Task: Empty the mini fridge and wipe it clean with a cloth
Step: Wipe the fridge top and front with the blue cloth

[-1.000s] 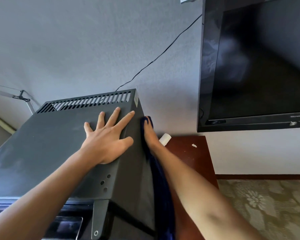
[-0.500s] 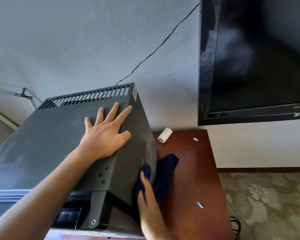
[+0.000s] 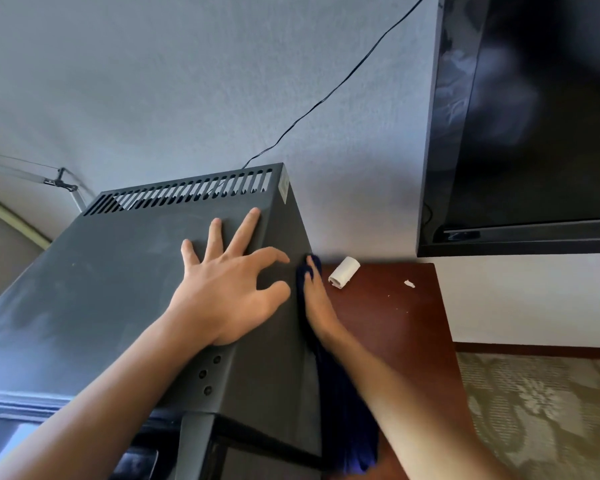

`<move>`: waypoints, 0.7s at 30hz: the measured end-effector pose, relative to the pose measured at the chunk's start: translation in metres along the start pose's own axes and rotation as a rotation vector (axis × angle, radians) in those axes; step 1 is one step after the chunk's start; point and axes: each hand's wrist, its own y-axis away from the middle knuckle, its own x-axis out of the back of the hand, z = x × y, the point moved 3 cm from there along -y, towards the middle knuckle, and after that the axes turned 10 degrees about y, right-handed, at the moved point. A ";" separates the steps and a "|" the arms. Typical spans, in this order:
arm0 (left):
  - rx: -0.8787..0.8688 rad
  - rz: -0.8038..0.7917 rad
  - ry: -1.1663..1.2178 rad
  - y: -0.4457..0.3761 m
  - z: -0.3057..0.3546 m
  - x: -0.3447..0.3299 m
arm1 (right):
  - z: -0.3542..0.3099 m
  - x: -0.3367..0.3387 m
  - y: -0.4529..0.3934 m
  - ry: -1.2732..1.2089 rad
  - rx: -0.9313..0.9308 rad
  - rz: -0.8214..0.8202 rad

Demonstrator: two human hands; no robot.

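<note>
Right hand slid cloth back up fridge side.

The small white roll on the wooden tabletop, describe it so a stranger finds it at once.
Start at the dark grey mini fridge on the reddish-brown wooden tabletop. Right of its rear corner, near the wall, lies the small white paper roll, bigger than the white scrap beside it.
</note>
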 end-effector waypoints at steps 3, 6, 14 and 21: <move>0.006 -0.003 0.011 -0.001 -0.001 0.000 | -0.007 0.009 -0.054 0.050 -0.031 -0.025; 0.020 -0.007 0.025 -0.001 -0.001 0.001 | -0.014 0.013 -0.062 0.015 -0.026 -0.031; 0.036 -0.017 0.054 -0.001 0.001 0.000 | -0.003 -0.001 0.064 -0.133 0.049 -0.011; 0.055 -0.022 0.065 0.002 0.003 0.001 | 0.040 -0.038 0.213 0.030 0.121 -0.139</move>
